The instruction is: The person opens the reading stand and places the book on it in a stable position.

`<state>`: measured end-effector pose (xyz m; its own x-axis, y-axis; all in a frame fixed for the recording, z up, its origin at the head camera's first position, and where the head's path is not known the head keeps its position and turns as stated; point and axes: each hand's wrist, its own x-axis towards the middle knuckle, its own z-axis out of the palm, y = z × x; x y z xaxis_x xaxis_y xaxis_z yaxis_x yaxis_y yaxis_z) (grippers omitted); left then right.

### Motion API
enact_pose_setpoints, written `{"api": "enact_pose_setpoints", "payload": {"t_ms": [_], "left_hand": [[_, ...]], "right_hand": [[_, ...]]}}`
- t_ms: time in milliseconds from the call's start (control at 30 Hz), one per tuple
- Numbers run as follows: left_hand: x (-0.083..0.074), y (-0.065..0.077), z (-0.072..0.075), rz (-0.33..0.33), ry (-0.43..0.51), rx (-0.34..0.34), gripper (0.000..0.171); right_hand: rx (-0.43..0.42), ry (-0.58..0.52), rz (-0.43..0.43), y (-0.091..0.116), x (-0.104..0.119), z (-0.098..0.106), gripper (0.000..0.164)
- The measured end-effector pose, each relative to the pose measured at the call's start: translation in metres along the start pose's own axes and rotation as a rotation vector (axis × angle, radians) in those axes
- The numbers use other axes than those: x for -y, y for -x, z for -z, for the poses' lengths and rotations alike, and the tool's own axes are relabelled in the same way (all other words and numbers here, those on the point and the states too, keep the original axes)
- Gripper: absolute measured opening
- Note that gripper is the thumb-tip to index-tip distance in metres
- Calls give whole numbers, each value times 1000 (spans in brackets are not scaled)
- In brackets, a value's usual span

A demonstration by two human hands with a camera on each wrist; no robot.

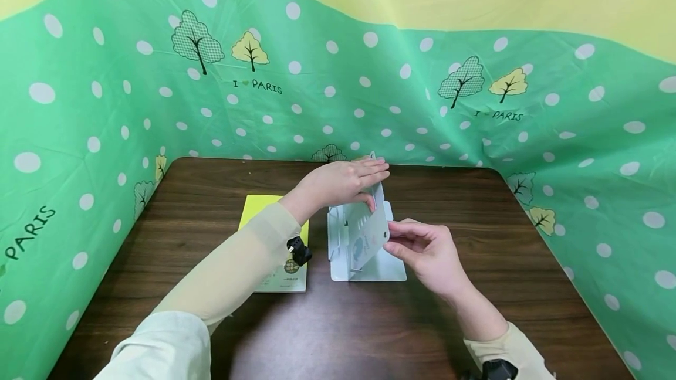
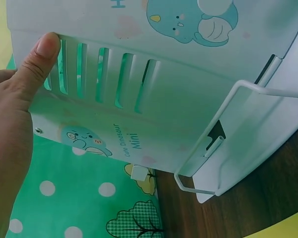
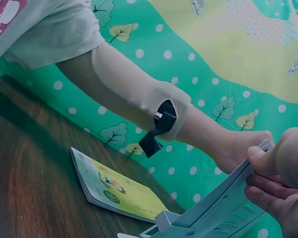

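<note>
A pale blue metal book stand (image 1: 371, 242) stands near the middle of the table, its slotted back panel raised steeply from the flat base (image 1: 388, 265). Dinosaur pictures and "Cute Dinosaur Mini" decorate the panel (image 2: 174, 84) in the left wrist view. My left hand (image 1: 343, 183) grips the panel's far edge, thumb on the slotted face and the other fingers over the edge. At the near right corner, my right hand (image 1: 428, 254) pinches the panel between thumb and fingers. A white wire holder (image 2: 233, 94) sticks out along the stand's lower side.
Left of the stand lies a yellow book (image 1: 259, 207), partly covered by my left forearm. The dark wooden table (image 1: 327, 333) is walled by a green and yellow cloth (image 1: 327, 63) with dots and trees. Black devices are strapped at both wrists.
</note>
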<state>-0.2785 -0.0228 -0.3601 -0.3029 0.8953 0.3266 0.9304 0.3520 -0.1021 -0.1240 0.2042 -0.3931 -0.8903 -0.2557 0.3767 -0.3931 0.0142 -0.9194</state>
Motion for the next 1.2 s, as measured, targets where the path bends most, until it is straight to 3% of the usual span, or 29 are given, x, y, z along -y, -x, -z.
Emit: {"api": "enact_pose_setpoints", "payload": {"t_ms": [500, 1200], "left_hand": [[6, -4, 10, -34, -14, 89, 81], [13, -12, 12, -107, 10, 116, 82]], "right_hand": [[-40, 3, -17, -6, 3, -20, 37], [-121, -3, -41, -9, 4, -38, 36]]}}
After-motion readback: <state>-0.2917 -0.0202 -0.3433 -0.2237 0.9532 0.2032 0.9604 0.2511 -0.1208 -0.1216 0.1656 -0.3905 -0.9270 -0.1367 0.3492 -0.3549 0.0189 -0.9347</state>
